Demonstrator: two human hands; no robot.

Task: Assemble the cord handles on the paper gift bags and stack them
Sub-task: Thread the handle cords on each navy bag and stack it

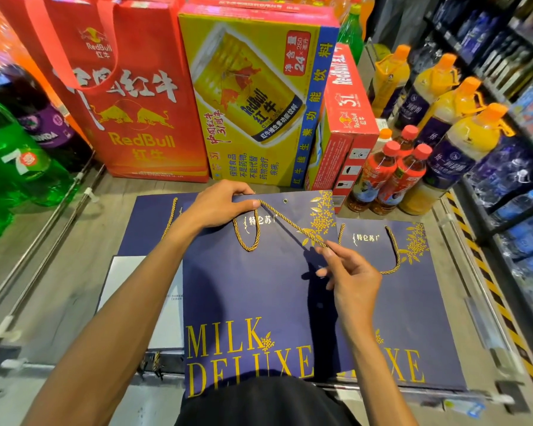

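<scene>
Navy bag [253, 287] lies flat on the shelf [74, 272], bottom at the near edge and mouth toward the far edge, long axis near-to-far. Right hand [351, 281] is over the bag's upper right, thumb and forefinger pinched on the free end of the gold cord [286, 221], other fingers loosely curled. The cord runs taut on a diagonal from that pinch up to the far left, toward the left hand [219, 204], and a slack loop of it hangs over the bag face below that hand. Left hand is clamped on the bag's top edge, thumb pressing where the cord meets the rim; cannot tell if the cord passes through a hole there, the thumb hides it. Empty eyelet [285, 200] sits on the same top edge, just right of the left thumb. Key relation: the eyelet is farther away than the right fingertips and left of them, so the held end likely has to go away from the body and slightly left to reach it. Left hand is nearer the eyelet but busy steadying. A second bag [428, 302] at the right edge has its handle fitted, and a third bag [148, 222] peeks out on the left. Red Bull boxes [259, 96] stand along the far edge
</scene>
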